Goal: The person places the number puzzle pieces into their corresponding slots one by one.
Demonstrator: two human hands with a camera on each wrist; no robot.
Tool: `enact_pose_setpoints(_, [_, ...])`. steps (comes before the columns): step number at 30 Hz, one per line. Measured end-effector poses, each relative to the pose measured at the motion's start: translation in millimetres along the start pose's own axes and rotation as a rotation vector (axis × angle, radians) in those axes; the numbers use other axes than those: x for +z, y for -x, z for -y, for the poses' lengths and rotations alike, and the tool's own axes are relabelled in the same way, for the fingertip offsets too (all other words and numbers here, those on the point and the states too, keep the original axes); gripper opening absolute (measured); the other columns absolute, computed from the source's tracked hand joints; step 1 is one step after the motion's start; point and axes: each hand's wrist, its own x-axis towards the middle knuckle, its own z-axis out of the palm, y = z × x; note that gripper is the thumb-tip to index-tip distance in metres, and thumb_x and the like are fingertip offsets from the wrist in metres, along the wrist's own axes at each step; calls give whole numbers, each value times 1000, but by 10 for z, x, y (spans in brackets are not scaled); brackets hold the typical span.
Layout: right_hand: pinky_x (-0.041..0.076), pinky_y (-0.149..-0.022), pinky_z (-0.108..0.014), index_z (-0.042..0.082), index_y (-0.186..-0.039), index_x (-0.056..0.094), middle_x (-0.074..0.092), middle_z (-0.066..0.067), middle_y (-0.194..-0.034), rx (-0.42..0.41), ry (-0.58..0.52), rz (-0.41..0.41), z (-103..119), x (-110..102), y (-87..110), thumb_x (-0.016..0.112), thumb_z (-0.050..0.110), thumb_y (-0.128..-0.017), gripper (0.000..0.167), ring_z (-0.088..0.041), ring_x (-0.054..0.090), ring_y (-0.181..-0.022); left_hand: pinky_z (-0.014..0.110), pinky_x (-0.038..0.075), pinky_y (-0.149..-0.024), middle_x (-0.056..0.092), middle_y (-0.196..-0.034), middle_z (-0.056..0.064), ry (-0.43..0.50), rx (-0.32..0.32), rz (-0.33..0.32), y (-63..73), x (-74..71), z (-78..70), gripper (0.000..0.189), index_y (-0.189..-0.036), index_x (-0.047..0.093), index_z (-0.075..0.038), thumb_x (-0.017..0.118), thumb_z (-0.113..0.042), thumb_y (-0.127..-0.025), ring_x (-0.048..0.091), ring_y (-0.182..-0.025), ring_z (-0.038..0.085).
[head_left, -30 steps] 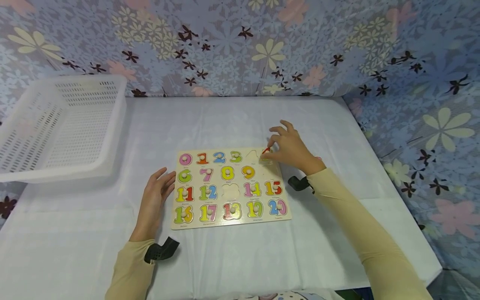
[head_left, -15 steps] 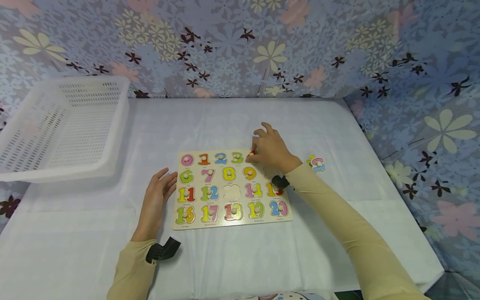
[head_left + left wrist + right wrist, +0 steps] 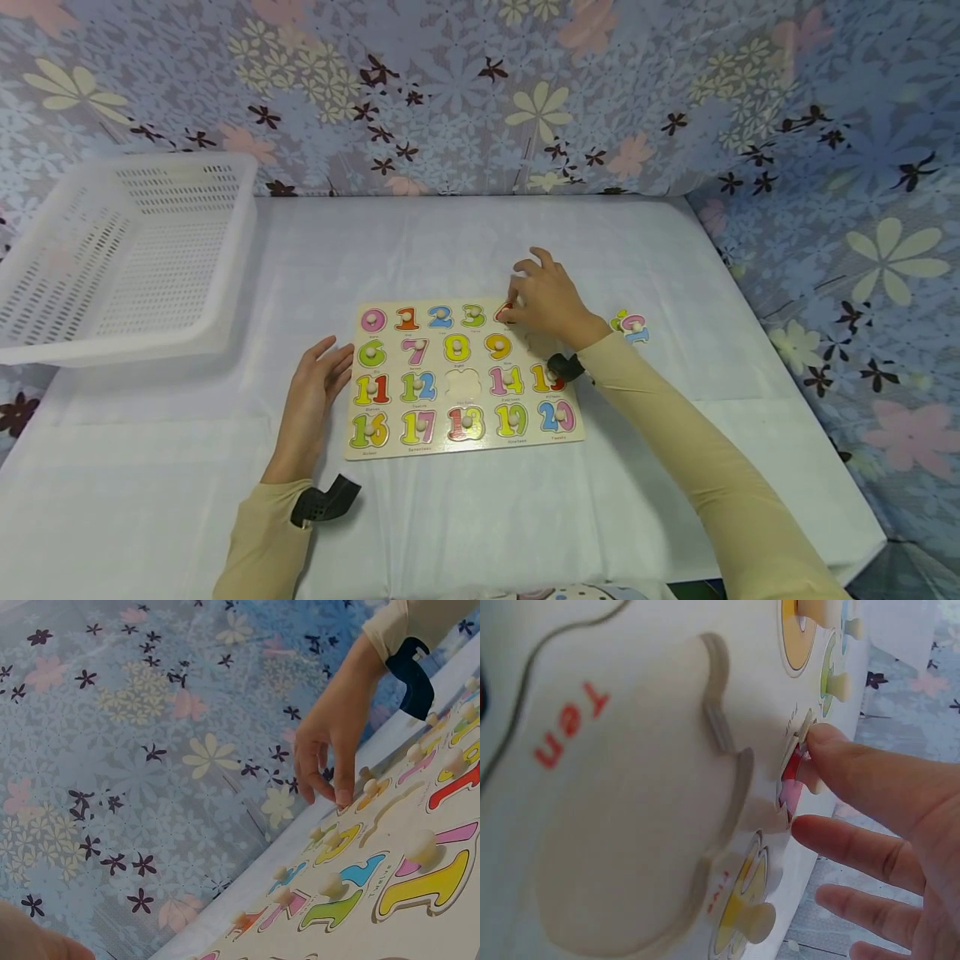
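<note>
A wooden number puzzle board (image 3: 442, 367) lies on the table, its numbered pieces topped with round knobs. My right hand (image 3: 551, 300) reaches over its top right, thumb and index finger pinching a red number 4 puzzle piece (image 3: 790, 780) by its edges. That piece sits at the slot after the green 3 (image 3: 473, 315), slightly raised on the thumb side in the right wrist view. Close by are a yellow knobbed piece (image 3: 739, 915) labelled Five and the bare recess (image 3: 645, 802) labelled Ten. My left hand (image 3: 311, 400) rests at the board's left edge, fingers relaxed.
Right of the board, a small colourful heap of loose number pieces (image 3: 632, 327) lies on the white tablecloth (image 3: 675, 467). Another bare recess (image 3: 462, 386) shows in the third row. A white plastic basket (image 3: 232, 275) stands at the back left, before a flowered curtain (image 3: 450, 100).
My right hand has moved left with the red 4 from the row's right end to the slot beside the 3. The loose pieces at right came into view. My left hand stays put.
</note>
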Motion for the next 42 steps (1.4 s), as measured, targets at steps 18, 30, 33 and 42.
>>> enact_pose_setpoints(18, [15,-111,-64,2,-106,72,45,-32,-133,215,-237,-57,-780,-365,876,63,-7,-86,23,-54,16,-135,16,43,-98,42,-143,16,-47,31,5,-20,-5,60,56,-151,26,-9,40,-35,-104,46,-127,21])
enact_pose_setpoints(30, [12,-105,-73,4,-112,71,44,-33,-133,138,-232,-101,-1123,-336,1374,76,-2,-79,33,-58,13,-133,16,43,-97,42,-143,15,-47,33,5,6,-1,46,56,-151,26,-9,40,-36,-104,46,-127,21])
enact_pose_setpoints(33, [12,-105,-74,6,-115,70,43,-33,-133,42,-162,-69,-1182,-288,1386,79,-5,-73,44,-58,13,-134,16,43,-97,43,-143,14,-45,28,0,8,0,45,56,-151,26,-9,40,-36,-104,46,-126,20])
enact_pose_setpoints(42, [13,-108,-71,0,-109,70,49,-30,-131,126,-82,-87,-1248,-322,1419,85,12,-72,42,-52,18,-135,16,44,-97,44,-142,14,-42,19,-8,29,10,13,55,-150,27,-9,40,-35,-104,47,-125,19])
